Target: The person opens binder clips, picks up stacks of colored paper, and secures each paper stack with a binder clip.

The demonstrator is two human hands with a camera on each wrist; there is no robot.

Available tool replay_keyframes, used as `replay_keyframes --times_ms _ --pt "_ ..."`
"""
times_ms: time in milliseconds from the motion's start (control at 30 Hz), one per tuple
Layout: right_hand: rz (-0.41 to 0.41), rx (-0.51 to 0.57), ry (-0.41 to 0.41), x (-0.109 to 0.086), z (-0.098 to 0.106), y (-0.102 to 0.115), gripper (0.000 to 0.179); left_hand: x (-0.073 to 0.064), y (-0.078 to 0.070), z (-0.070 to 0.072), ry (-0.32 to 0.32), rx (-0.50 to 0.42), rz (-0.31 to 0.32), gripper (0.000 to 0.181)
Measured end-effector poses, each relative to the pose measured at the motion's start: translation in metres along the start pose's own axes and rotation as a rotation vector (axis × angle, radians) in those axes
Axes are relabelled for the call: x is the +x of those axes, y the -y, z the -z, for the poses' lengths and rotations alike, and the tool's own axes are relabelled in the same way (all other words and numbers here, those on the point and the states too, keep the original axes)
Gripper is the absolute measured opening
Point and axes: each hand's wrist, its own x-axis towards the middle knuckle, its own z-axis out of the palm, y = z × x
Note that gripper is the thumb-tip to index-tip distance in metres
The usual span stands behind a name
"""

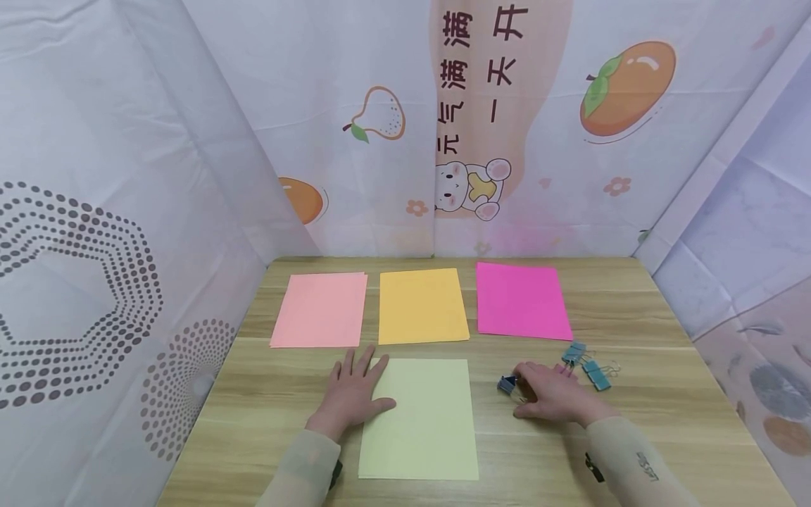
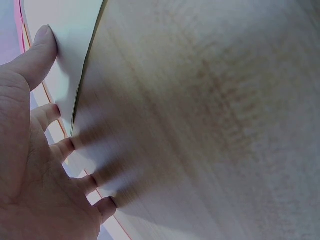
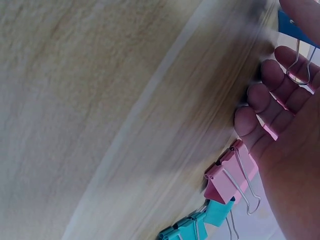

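A stack of pale yellow-green paper sheets [image 1: 421, 422] lies in front, at the middle of the table. My left hand [image 1: 351, 394] rests at its upper left edge with fingers spread, the thumb over the paper; the left wrist view shows the fingertips [image 2: 62, 149] touching down near the paper's corner. My right hand [image 1: 551, 393] is over the table right of the paper. Between its parted thumb and index finger stands a blue binder clip [image 1: 506, 384], its wire handle [image 3: 298, 75] towards the palm. A pink binder clip [image 3: 227, 175] sits by the heel of this hand.
Two teal binder clips [image 1: 597, 375] lie beyond the right wrist. Along the back of the wooden table [image 1: 646, 422] are square stacks of pink paper [image 1: 322, 310], orange paper [image 1: 422, 306] and magenta paper [image 1: 522, 301]. Patterned curtains [image 1: 380, 56] stand behind and at both sides.
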Motion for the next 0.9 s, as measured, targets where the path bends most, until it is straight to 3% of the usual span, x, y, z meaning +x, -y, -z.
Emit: replay_keyframes --times_ms 300,900 --pt "0.019 -0.022 0.001 0.0013 -0.0009 -0.0010 0.059 0.0002 0.0010 -0.0002 0.001 -0.009 -0.002 0.088" --pt "-0.060 -0.063 0.007 0.0033 -0.0032 0.0047 0.064 -0.0004 -0.0006 0.0018 0.012 0.005 0.003 0.088"
